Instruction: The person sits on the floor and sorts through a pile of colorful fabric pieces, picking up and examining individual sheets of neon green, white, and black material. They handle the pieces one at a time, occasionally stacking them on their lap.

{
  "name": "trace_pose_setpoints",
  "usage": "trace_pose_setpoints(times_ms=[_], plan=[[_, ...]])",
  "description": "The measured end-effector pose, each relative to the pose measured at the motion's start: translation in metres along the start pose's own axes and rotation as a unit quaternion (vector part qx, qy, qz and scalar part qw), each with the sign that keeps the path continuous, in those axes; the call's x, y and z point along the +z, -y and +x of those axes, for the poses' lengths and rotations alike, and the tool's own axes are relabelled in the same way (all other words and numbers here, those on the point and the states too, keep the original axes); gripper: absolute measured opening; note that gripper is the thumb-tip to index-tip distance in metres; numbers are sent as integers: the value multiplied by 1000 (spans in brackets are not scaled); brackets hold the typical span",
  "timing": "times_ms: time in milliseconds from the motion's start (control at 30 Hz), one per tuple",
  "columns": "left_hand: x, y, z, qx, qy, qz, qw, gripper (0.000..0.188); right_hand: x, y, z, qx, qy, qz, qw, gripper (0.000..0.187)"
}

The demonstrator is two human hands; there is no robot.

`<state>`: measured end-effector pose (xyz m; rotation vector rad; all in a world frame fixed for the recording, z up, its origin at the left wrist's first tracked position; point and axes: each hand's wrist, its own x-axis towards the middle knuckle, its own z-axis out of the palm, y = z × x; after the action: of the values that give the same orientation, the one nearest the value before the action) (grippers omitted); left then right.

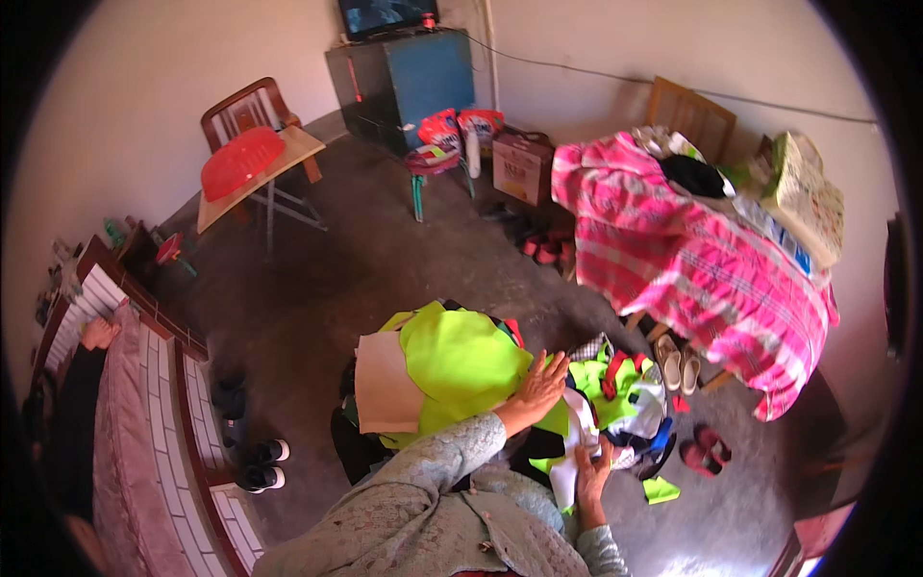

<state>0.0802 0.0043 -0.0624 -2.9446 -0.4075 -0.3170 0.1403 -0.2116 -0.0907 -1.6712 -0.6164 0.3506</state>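
My left hand (538,389) lies with its fingers stretched out at the right edge of a bright yellow-green cloth piece (461,361). That cloth rests on a stack in front of me, partly over a beige cloth piece (386,383). To the right, my right hand (593,471) is closed on a long white cloth piece (565,473) that hangs down beside my lap. Just past it sits a heap of mixed scraps (625,399) in yellow-green, white, red, blue and black. What supports the stack is mostly hidden.
A table under a pink checked cloth (663,231) stands at the right, shoes beneath it. Dark shoes (264,464) and red shoes (707,450) lie on the floor. Back left, a small table bears a red basin (242,162). Another person's hand (99,334) rests at far left.
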Motion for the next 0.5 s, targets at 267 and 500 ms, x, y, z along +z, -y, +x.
trace_pose_setpoints(times_ms=[267, 500], plan=[[-33, 13, -16, -121, 30, -99, 987, 26, 3, -22, 3, 28, 19, 56, 998, 43], [-77, 48, -51, -286, -76, -836, 463, 13, 3, -2, 0, 43, 4, -13, 999, 41]])
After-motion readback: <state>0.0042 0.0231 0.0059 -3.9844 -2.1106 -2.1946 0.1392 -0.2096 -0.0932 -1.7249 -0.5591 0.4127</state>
